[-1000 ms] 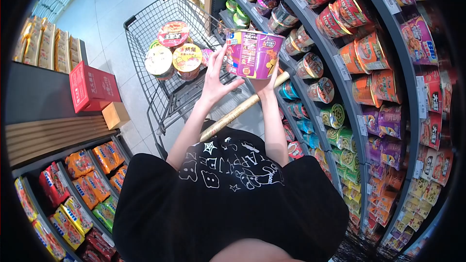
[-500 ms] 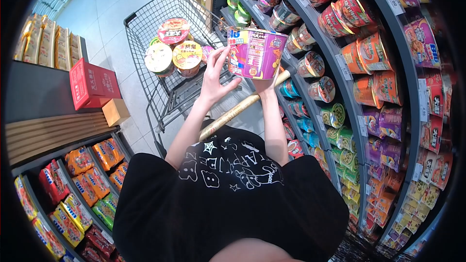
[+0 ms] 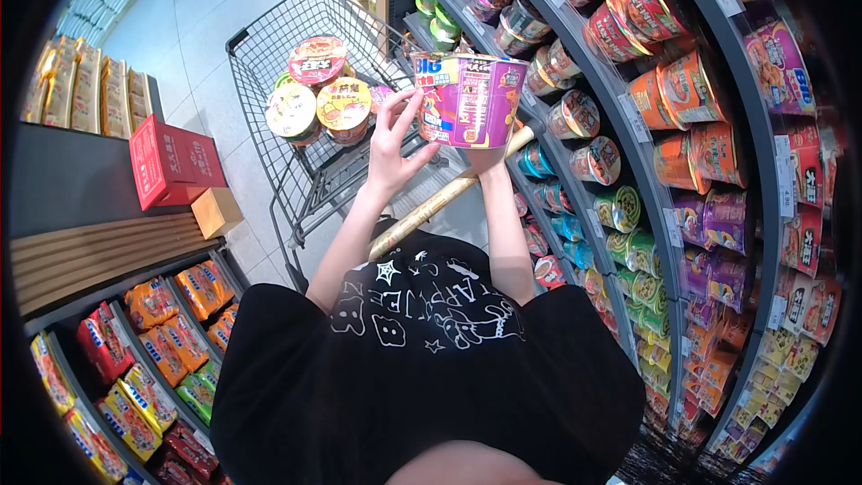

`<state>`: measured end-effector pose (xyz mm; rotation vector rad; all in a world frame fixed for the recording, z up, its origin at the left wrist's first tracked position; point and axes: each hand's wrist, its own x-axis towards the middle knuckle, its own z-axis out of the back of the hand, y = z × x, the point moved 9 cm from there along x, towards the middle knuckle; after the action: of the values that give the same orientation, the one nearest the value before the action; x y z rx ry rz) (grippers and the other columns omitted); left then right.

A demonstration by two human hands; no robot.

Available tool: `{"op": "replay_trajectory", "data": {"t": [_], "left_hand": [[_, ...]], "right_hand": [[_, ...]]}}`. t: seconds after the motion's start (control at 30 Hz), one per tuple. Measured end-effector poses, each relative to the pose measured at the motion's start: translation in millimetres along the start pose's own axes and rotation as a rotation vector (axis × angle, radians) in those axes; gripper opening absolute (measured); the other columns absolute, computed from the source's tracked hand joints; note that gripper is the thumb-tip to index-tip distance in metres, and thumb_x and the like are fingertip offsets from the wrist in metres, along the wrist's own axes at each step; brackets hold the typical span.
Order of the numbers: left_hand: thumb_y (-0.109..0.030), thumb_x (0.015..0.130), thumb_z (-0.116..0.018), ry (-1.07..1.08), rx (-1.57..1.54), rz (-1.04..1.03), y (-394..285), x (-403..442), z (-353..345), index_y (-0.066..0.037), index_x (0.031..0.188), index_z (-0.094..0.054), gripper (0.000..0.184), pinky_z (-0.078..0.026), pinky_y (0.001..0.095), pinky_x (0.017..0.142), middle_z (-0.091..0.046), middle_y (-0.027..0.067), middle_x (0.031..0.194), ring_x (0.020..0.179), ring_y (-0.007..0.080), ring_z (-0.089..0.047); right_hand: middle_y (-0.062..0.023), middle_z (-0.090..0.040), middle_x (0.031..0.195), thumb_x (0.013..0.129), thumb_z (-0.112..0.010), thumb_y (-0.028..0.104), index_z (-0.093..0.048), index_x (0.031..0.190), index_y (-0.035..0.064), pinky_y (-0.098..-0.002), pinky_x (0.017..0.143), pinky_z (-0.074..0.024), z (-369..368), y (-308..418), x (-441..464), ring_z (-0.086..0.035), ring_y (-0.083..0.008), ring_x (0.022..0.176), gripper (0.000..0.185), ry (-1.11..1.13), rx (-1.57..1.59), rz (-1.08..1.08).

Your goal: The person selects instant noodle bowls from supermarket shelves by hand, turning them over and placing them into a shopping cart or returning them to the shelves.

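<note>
A purple instant noodle cup with a "BIG" label is held up in front of me over the cart's handle. My right hand supports it from below and behind; the cup hides most of those fingers. At its left side is my left hand, thumb stretched out and fingers apart, with fingertips at or very near the label. Just beyond, several noodle cups lie in the shopping cart, among them a red-lidded cup, a yellow-lidded cup and a pale-lidded cup.
The cart's gold-coloured handle crosses below my hands. Curved shelves of noodle cups rise close on the right. On the left are a red box and a low shelf of orange noodle packs. Tiled floor shows beyond the cart.
The noodle cup has turned a little and shifted slightly left, showing more of the "BIG" lettering. Both hands stay in nearly the same place.
</note>
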<state>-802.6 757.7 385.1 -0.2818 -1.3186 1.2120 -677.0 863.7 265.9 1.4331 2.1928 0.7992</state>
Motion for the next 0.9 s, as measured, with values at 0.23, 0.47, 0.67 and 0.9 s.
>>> {"op": "replay_trajectory", "data": {"t": [0.23, 0.47, 0.67, 0.9], "left_hand": [[-0.019, 0.064, -0.067, -0.020, 0.012, 0.026, 3.9, -0.2, 1.9, -0.003, 0.119, -0.041, 0.063, -0.043, 0.0324, 0.079, -0.039, 0.0143, 0.115, 0.100, 0.0248, -0.045], [-0.021, 0.066, -0.066, -0.012, 0.024, 0.007, 7.0, -1.1, 1.2, -0.002, 0.120, -0.040, 0.063, -0.045, 0.0300, 0.075, -0.038, 0.0148, 0.117, 0.101, 0.0227, -0.044], [-0.020, 0.066, -0.066, -0.008, 0.013, 0.007, 5.6, -0.6, 1.1, -0.002, 0.120, -0.039, 0.063, -0.045, 0.0297, 0.075, -0.037, 0.0148, 0.117, 0.100, 0.0226, -0.045], [-0.019, 0.066, -0.066, -0.009, -0.013, 0.024, 5.3, -0.1, 1.5, -0.002, 0.120, -0.039, 0.064, -0.045, 0.0293, 0.075, -0.038, 0.0148, 0.117, 0.099, 0.0220, -0.045]], "right_hand": [[-0.0066, -0.046, 0.112, 0.087, -0.027, 0.042, -0.034, 0.119, 0.0090, -0.0354, 0.087, -0.0389, 10.7, -16.7, 8.9, -0.047, -0.0188, 0.101, 0.047, 0.099, -0.040, 0.003], [-0.0068, -0.046, 0.113, 0.087, -0.026, 0.043, -0.034, 0.120, 0.0099, -0.0365, 0.088, -0.0374, -6.7, -14.5, -0.7, -0.046, -0.0195, 0.103, 0.048, 0.062, 0.250, -0.156], [-0.0067, -0.046, 0.114, 0.087, -0.026, 0.044, -0.035, 0.120, 0.0099, -0.0357, 0.088, -0.0371, -5.4, -2.7, 1.0, -0.046, -0.0194, 0.103, 0.048, 0.157, -0.220, 0.061], [-0.0064, -0.046, 0.114, 0.086, -0.027, 0.046, -0.035, 0.120, 0.0105, -0.0365, 0.089, -0.0360, -12.5, 3.8, -2.2, -0.045, -0.0198, 0.103, 0.050, 0.132, -0.392, 0.096]]}}
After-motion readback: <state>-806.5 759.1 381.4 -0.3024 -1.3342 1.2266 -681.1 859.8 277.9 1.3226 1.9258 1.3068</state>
